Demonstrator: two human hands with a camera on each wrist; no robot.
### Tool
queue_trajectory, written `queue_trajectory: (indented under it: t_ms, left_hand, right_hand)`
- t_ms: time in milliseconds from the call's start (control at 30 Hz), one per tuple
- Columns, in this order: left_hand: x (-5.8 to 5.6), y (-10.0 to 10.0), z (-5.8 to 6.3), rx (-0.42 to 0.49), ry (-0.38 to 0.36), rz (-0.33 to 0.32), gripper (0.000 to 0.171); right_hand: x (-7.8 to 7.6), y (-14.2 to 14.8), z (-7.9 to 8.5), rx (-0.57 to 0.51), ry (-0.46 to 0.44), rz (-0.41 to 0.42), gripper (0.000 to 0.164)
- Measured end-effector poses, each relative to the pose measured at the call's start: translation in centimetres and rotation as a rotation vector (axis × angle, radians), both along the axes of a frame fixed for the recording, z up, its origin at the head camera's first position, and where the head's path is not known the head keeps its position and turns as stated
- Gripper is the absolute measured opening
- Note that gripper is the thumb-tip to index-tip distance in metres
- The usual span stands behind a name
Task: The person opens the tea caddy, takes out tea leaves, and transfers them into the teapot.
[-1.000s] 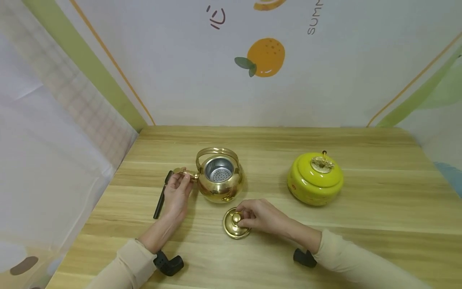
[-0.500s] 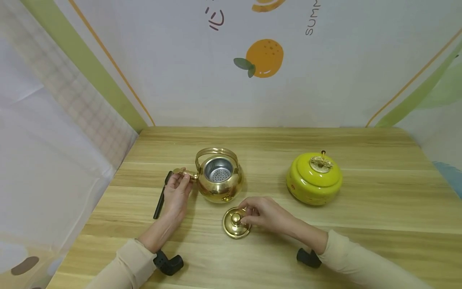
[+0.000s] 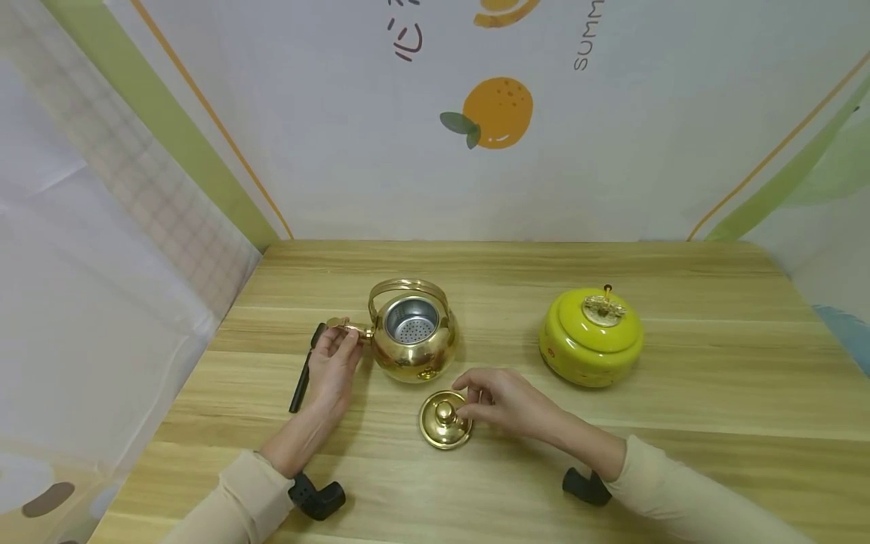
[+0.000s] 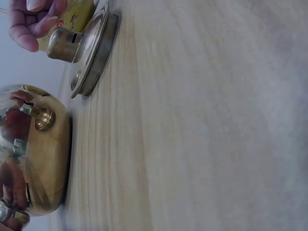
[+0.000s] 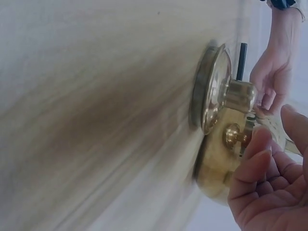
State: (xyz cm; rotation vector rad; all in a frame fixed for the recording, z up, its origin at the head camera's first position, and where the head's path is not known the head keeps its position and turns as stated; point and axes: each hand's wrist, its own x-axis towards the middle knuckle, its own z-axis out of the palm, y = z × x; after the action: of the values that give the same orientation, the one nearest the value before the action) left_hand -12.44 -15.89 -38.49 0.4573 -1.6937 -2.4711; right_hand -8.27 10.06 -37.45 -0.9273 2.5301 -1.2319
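Observation:
A shiny gold kettle (image 3: 411, 363) stands uncovered on the table, its round metal strainer (image 3: 412, 321) showing inside and its arched handle upright. My left hand (image 3: 335, 370) pinches the gold spout (image 3: 360, 329) on the kettle's left side between thumb and fingers. In front of the kettle lies its gold lid (image 3: 443, 432), knob up. Just right of that knob, my right hand (image 3: 506, 400) hovers with thumb and forefinger parted. The right wrist view shows the lid (image 5: 216, 91) flat on the wood and the right fingers (image 5: 257, 163) bent loosely, holding nothing.
A yellow lidded pot (image 3: 591, 347) with a gold ornament on top stands to the right. Left of the kettle, behind the left hand, lies a thin black stick-like thing (image 3: 299, 389). A white printed cloth (image 3: 381, 166) rises behind the wooden table (image 3: 714, 378).
My right hand has let go of the lid's knob and drawn slightly right, away from it. The lid stays where it was, and the left hand keeps its hold on the spout.

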Motion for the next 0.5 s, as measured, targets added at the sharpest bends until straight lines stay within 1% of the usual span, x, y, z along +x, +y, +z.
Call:
queue_trajectory:
  t_ms: [100,200,333,400,500]
  left_hand:
    - [0.3,-0.1,0.1,-0.002,-0.016,-0.005,0.023]
    - [0.7,-0.3,0.2,-0.003,-0.032,-0.026,0.031]
    - [1.4,-0.7,0.3,0.008,-0.047,-0.037,0.047]
    - [1.8,-0.9,0.4,0.008,-0.057,-0.028,0.047]
    - [2.7,-1.1,0.6,-0.003,-0.055,0.020,0.039]
  right_hand:
    - [0.0,0.3,0.2,-0.003,0.001,-0.008,0.028]
    - [0.0,0.9,0.6,-0.005,0.016,-0.027,0.027]
    - [-0.1,2.2,1.3,-0.031,0.087,-0.061,0.025]
    - [-0.2,3.0,1.7,-0.051,0.130,-0.085,0.023]
    - [-0.3,4.3,2.4,-0.088,0.184,-0.131,0.024]
